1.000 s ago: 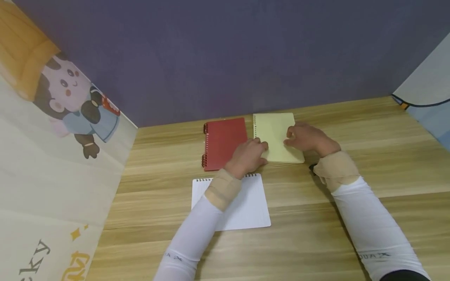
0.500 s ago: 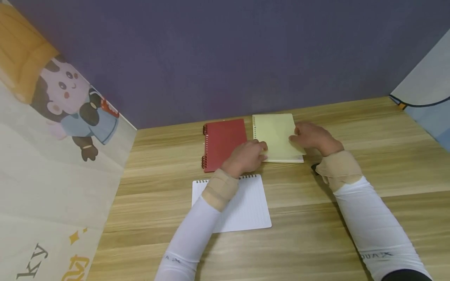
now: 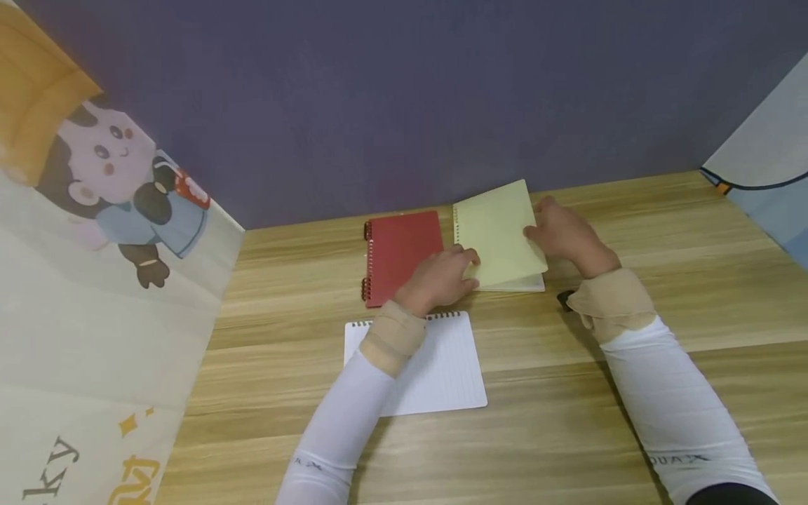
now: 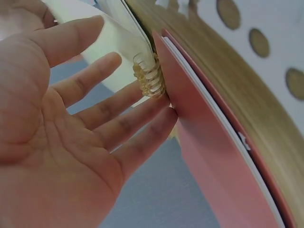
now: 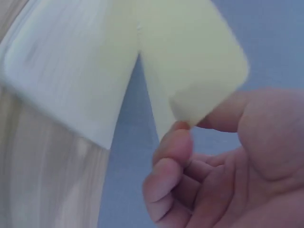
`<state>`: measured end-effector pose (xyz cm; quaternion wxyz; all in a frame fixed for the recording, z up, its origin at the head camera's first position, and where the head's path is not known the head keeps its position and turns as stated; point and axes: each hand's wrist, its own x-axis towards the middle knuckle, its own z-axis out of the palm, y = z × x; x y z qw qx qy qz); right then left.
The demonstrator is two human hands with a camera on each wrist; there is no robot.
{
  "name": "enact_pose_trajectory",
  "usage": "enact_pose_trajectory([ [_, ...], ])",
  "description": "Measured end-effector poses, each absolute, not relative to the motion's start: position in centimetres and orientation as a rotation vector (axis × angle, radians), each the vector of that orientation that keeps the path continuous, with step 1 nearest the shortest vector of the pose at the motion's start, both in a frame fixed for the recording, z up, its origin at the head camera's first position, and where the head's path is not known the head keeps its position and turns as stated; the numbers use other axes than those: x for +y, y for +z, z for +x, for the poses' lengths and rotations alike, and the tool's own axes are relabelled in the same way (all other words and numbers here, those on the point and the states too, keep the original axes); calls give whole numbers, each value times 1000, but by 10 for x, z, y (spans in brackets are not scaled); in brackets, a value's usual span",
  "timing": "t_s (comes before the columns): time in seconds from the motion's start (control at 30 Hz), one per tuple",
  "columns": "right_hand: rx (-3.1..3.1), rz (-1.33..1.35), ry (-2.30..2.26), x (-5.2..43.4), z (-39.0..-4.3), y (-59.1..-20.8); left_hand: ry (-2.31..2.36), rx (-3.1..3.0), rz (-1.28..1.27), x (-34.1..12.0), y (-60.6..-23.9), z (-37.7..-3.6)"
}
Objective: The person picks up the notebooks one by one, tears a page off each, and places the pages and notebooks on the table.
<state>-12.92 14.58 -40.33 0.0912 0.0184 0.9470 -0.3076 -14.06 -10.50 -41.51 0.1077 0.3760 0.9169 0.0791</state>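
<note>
**Right hand (image 3: 571, 238) pinched the raised cover (image 5: 194, 61) of a yellow notebook (image 3: 495, 242)**

A dark purple-blue panel (image 3: 404, 105) rose behind a wood-grained table (image 3: 568, 428). On the left stood a pale wall (image 3: 95, 330) printed with a cartoon figure (image 3: 123, 168) in an orange hat.

A white lined pad (image 3: 442, 372) lay nearest the person, its bound edge facing away, and a white sleeve (image 3: 334, 435) crossed over its left part. Beyond it, toward the panel, the yellow notebook lay at the far side of the table, just to the right of a red notebook (image 3: 404, 245). The yellow cover tilted up from the white pages (image 3: 520, 284) beneath, joined to them along the left edge.

The left hand (image 3: 440, 277) reached over the red notebook's right edge to the yellow notebook's lower left side. Its fingers were spread, the tips of some close against the coil binding (image 4: 151, 78); firm contact could not be told. The right hand's thumb and forefinger pinched the cover's corner, the other fingers curled below.
</note>
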Motion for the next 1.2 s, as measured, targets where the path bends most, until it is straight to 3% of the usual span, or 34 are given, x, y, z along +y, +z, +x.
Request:
enact_pose_trajectory([
  [0.33, 2897, -57, -1147, 141, -142, -375, 472, 2694, 1047, -92, -406, -158],
  [0.83, 2735, -693, -1315, 103, -131, -372, 1002, 2881, 974, -111, -383, -176],
  [1.0, 2729, -738, -1129, 94, -124, -381, 1178, 2948, 856, -129, -372, -176],
  [1.2, 2713, -610, -747, 93, -112, -390, 1296, 2933, 756, -155, -364, -177],
])
